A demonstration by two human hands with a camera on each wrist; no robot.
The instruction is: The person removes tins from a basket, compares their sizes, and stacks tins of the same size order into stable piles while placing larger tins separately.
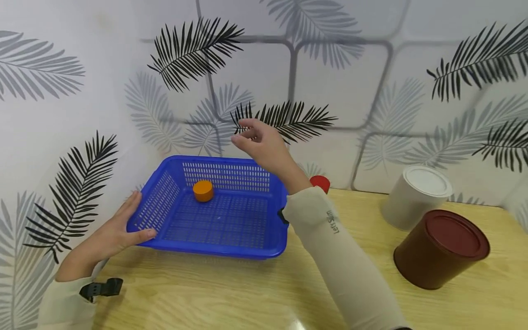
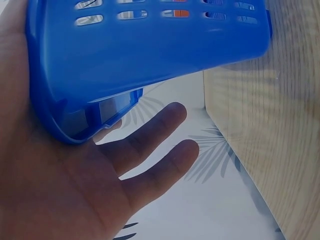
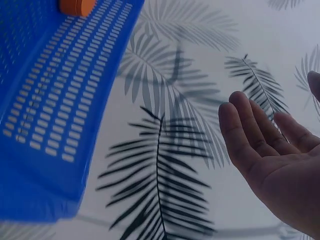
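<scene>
My left hand (image 1: 111, 233) holds the near left corner of a blue plastic basket (image 1: 214, 253), thumb over the rim. In the left wrist view, the basket wall (image 2: 150, 55) sits against my palm, and two fingers stretch out below it. Inside the basket, near its back left corner, rests an orange round cap-like piece (image 1: 203, 191). Above the basket's back right rim, my right hand (image 1: 264, 142) is raised with loosely bent fingers and holds nothing. The right wrist view shows that hand (image 3: 275, 165) apart from the basket.
A red round object (image 1: 320, 182) stands behind my right forearm, partly hidden. On the right of the wooden table (image 1: 214, 293) are a white lidded tub (image 1: 416, 197) and a dark brown lidded tub (image 1: 441, 250). A leaf-patterned wall (image 1: 338, 91) rises close behind.
</scene>
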